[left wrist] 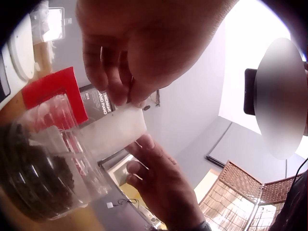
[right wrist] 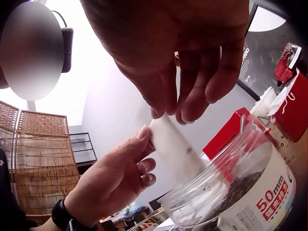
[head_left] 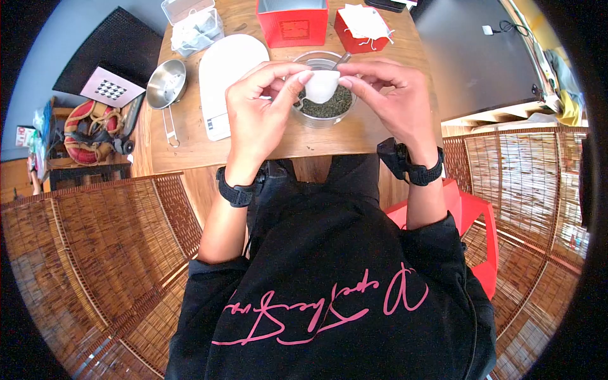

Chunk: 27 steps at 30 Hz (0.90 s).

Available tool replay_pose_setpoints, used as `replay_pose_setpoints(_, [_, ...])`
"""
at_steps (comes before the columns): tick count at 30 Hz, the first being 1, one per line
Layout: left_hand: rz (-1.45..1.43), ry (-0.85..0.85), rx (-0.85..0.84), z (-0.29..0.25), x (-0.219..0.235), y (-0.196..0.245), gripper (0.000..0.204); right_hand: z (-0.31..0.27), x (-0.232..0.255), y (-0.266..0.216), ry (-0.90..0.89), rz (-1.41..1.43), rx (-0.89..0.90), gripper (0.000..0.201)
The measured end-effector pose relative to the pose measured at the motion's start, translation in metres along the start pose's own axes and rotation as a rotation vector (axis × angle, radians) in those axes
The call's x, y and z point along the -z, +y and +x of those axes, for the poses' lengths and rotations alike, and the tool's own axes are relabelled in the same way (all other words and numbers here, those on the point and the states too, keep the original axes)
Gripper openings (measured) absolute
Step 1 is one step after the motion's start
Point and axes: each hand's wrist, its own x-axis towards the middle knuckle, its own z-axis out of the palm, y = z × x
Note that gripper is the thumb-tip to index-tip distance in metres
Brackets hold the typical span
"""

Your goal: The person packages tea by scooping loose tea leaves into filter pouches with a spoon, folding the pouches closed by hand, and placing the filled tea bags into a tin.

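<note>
Both hands hold a small white bag [head_left: 322, 87] by its top corners, above a clear round jar [head_left: 323, 122] of dark green dried leaves [head_left: 326, 108]. My left hand [head_left: 260, 104] pinches one corner between thumb and forefinger, and my right hand [head_left: 398, 101] pinches the other. A metal handle [head_left: 342, 60] leans out of the jar near the right fingertips. In the left wrist view the bag [left wrist: 115, 132] hangs beside the jar's mouth; in the right wrist view the bag [right wrist: 174, 147] slants over the rim, with a dark speck on it.
Left of the jar lie a white scale [head_left: 218, 76] and a metal pan [head_left: 167, 83]. Behind stand a clear box of white packets [head_left: 196, 28], a red box [head_left: 292, 28] and a smaller red box [head_left: 354, 42] with white bags and strings. The table's front edge [head_left: 297, 154] is near the body.
</note>
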Motion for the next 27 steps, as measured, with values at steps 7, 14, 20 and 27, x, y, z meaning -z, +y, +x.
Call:
replay_pose_setpoints(7, [0.005,-0.02,-0.06,0.001,0.0,0.004,0.011,0.003,-0.003,0.0,-0.057,0.007,0.063,0.017])
replay_pose_setpoints(14, [0.02,-0.038,-0.138,0.0,-0.003,0.003,0.01,0.004,-0.007,-0.003,-0.107,0.036,0.071,0.015])
replay_pose_setpoints(20, [0.048,-0.083,-0.116,0.0,0.0,-0.001,0.012,0.008,-0.011,-0.002,-0.206,-0.005,0.176,0.013])
replay_pose_setpoints(27, [-0.047,-0.088,0.025,0.001,0.002,0.0,0.023,0.007,-0.006,-0.005,-0.044,0.036,0.082,0.013])
